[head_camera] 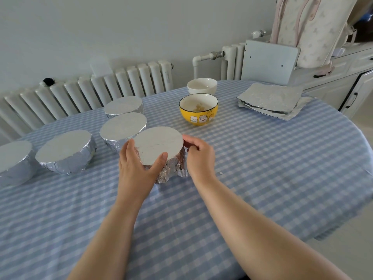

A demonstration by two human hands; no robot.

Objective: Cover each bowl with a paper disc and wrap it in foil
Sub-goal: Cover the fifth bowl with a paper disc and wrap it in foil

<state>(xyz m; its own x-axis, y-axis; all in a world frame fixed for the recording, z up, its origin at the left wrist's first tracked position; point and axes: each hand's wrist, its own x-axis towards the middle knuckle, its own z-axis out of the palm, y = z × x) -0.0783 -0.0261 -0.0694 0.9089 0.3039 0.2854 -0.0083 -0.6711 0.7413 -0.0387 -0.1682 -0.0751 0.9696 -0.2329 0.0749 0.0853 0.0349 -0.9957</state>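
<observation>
Left hand (134, 164): it grasps the near-left side of the foil-wrapped bowl (161, 154); the thumb lies along the front rim, the fingers curve up around the left side.
Right hand (198, 156): the fingers are curled and they pinch the foil at the right edge of the same bowl, just under the rim.
Bowl between the hands: it stands on the table (262, 168), the flat top is covered in grey-white, and the foil is crumpled around the wall down to the cloth below the left thumb.
Scrap: a very small foil piece (220, 173) lies on the cloth, near the right wrist.
Left of the left fingers: two wrapped bowls (64, 151), (15, 160), the farther one cut by the picture edge.
Behind the left fingers: one wrapped bowl (122, 129) touches or nearly touches the held bowl, and one more (123, 106) stands behind it.
Beyond the right fingers: a yellow bowl (198, 110), open, with some remains inside; behind it a white bowl (201, 85), also open.
Far right of the right fingers: a stack of foil sheets (270, 101), well apart from the hands.
Beyond the table: a white radiator (90, 91) along the wall.
</observation>
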